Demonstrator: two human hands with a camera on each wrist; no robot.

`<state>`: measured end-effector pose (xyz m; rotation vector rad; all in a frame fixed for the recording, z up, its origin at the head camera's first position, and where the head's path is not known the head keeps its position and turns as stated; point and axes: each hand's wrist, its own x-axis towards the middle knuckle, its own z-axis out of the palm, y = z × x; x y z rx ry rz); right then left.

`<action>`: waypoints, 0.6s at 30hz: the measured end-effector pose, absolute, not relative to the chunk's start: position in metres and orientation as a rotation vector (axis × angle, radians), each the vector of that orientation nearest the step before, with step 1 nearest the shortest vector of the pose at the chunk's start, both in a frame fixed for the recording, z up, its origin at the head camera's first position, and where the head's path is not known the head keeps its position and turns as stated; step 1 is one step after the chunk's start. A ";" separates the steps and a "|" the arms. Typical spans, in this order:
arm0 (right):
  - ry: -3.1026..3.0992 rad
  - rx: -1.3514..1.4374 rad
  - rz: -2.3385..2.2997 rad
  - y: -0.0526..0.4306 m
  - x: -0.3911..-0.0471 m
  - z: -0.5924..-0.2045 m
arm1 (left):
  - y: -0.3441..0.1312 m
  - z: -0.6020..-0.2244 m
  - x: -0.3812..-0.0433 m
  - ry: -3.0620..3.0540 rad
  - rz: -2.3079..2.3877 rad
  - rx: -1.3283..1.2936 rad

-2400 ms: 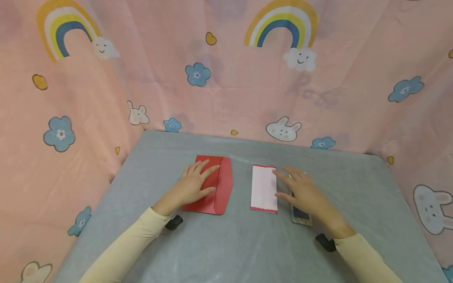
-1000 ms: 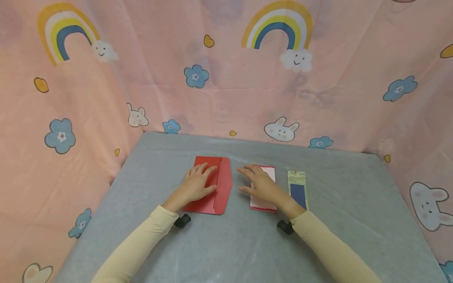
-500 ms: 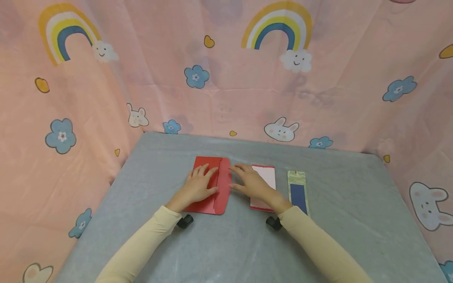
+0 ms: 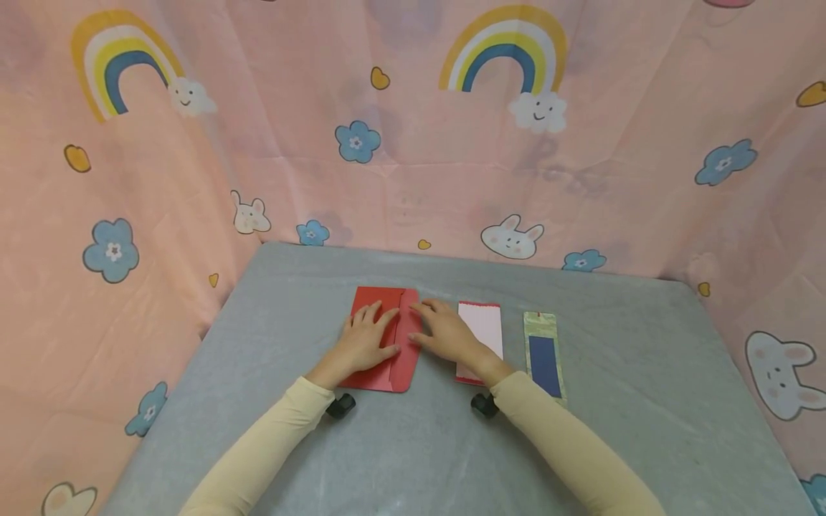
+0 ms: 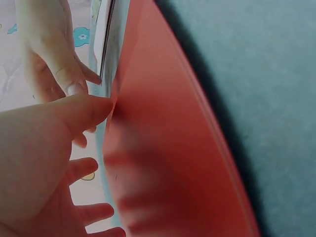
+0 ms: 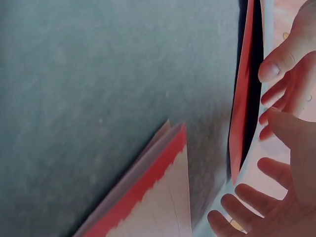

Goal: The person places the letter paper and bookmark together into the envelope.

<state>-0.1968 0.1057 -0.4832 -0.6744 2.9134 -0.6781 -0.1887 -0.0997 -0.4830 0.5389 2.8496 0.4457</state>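
Observation:
A red envelope (image 4: 374,295) lies on the table with its flap (image 4: 405,369) spread out to the right. My left hand (image 4: 363,344) rests over the envelope's body, fingers straight and spread; in the left wrist view its thumb (image 5: 91,109) meets the red paper. Close by, my right hand (image 4: 452,335) reaches over the flap's right edge with fingers extended and nothing gripped. Whether its fingertips touch the flap I cannot tell. Partly under the right wrist is a white folded card (image 4: 482,319) with ragged red borders, its folded layers (image 6: 148,197) visible in the right wrist view.
Right of the card lies a narrow green-gold strip (image 4: 542,326) with a dark blue panel, its lower end by the right sleeve. The grey-covered table (image 4: 413,459) meets a pink printed curtain (image 4: 413,193) at the back and sides.
My right hand has travelled left, from over the green-gold strip, across the white card, to the envelope's flap. The left hand has shifted slightly right on the envelope. The strip is uncovered now.

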 end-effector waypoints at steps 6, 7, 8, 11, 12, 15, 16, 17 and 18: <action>2.910 -0.653 -0.690 0.100 -0.198 -0.486 | -0.098 -0.485 -0.188 2.837 0.452 0.524; 2.910 -0.650 -0.689 0.100 -0.198 -0.487 | -0.098 -0.485 -0.188 2.835 0.455 0.522; 2.910 -0.646 -0.684 0.099 -0.198 -0.487 | -0.097 -0.486 -0.188 2.837 0.461 0.521; 2.914 -0.634 -0.684 0.096 -0.198 -0.487 | -0.096 -0.486 -0.188 2.831 0.484 0.510; 2.915 -0.632 -0.684 0.096 -0.198 -0.486 | -0.096 -0.486 -0.188 2.828 0.490 0.506; 2.917 -0.623 -0.687 0.095 -0.198 -0.486 | -0.094 -0.485 -0.188 2.827 0.514 0.499; 2.917 -0.620 -0.687 0.094 -0.198 -0.487 | -0.094 -0.484 -0.188 2.828 0.524 0.499; 2.915 -0.612 -0.680 0.094 -0.198 -0.487 | -0.093 -0.484 -0.188 2.829 0.534 0.499; 2.912 -0.605 -0.675 0.094 -0.199 -0.488 | -0.093 -0.483 -0.188 2.829 0.543 0.498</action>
